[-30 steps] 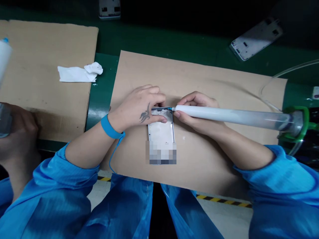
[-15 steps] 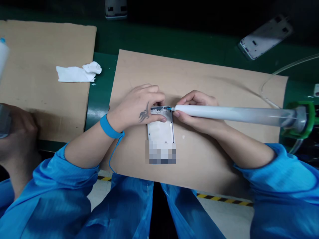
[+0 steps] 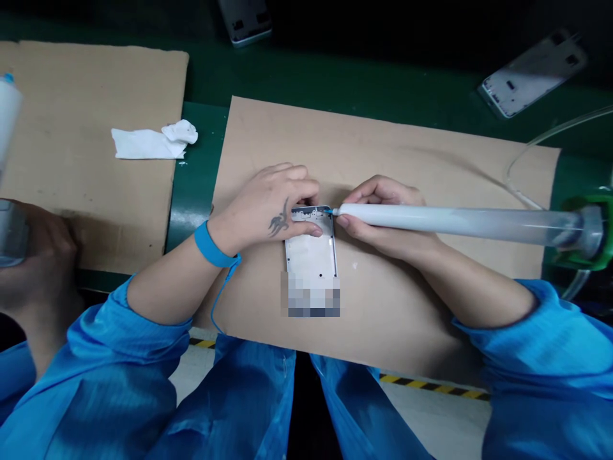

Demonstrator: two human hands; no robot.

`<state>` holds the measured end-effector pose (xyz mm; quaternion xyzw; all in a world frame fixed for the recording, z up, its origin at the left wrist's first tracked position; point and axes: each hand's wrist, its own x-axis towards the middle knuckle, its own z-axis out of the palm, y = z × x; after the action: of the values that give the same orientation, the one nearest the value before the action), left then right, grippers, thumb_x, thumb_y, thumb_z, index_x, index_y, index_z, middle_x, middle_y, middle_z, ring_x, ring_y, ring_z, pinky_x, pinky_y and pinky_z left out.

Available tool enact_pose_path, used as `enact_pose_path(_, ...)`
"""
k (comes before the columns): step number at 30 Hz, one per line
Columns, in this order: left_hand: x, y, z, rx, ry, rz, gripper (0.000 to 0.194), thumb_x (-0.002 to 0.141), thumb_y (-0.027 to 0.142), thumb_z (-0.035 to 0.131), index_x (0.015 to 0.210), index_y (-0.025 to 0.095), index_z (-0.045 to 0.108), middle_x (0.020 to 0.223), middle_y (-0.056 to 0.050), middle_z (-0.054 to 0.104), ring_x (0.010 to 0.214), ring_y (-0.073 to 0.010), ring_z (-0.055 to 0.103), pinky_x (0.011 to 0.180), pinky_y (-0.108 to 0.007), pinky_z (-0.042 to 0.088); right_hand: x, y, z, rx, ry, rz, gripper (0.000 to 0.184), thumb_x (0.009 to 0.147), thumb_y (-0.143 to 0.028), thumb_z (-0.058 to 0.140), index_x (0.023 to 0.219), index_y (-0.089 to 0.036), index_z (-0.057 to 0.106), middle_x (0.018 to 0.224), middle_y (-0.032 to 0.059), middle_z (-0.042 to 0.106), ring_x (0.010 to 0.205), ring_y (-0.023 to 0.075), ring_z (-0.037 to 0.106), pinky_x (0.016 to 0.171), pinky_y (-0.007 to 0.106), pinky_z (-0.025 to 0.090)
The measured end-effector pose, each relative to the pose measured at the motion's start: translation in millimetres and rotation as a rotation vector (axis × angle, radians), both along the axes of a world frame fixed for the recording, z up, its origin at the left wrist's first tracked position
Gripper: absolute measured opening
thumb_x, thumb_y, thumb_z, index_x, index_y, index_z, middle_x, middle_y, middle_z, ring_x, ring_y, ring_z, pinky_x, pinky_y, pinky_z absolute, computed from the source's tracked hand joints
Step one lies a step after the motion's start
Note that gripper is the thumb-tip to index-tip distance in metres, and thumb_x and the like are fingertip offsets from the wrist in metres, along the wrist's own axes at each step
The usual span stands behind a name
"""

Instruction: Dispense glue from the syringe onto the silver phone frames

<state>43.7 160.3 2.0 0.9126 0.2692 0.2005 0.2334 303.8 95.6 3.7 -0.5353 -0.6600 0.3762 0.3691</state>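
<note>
A silvery phone frame (image 3: pixel 311 259) lies on the brown cardboard sheet (image 3: pixel 407 313), its lower end blurred into blocks. My left hand (image 3: pixel 271 201) grips its upper left part, thumb across the inner face and fingers at the top edge. In my right hand (image 3: pixel 378 207) is a long white dispensing syringe (image 3: pixel 445 220), held close to its front end and lying almost level. Its thin blue tip meets the frame's upper right corner; whether it touches I cannot tell. A blue band circles my left wrist.
Two more phone frames (image 3: pixel 534 73) (image 3: pixel 249 22) lie on the green surface (image 3: pixel 359 89) at the back. A crumpled white tissue (image 3: pixel 148 143) rests at left on another cardboard sheet (image 3: pixel 90 83). A co-worker's hand (image 3: pixel 43 255) shows at far left. A clear hose (image 3: pixel 514 166) curves at right.
The two phone frames at the back appear shifted right, and the whole view has moved slightly. My hands, the syringe and the held frame keep nearly the same positions relative to each other.
</note>
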Motion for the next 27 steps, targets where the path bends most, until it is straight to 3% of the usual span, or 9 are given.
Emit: enact_pose_path(27, -0.3, -0.2, 3.1, -0.039, 0.023, -0.003, 0.064, 0.097, 0.085, 0.069, 0.096, 0.022, 0.073, 0.093, -0.005, 0.068, 0.089, -0.0248, 0.064, 0.083, -0.040, 0.048, -0.2, 1.3, 0.3, 0.000, 0.016, -0.026, 0.033, 0.079, -0.049, 0.096, 0.085, -0.029, 0.071, 0.079, 0.0029, 0.080, 0.061, 0.0193, 0.070, 0.051, 0.032, 0.053)
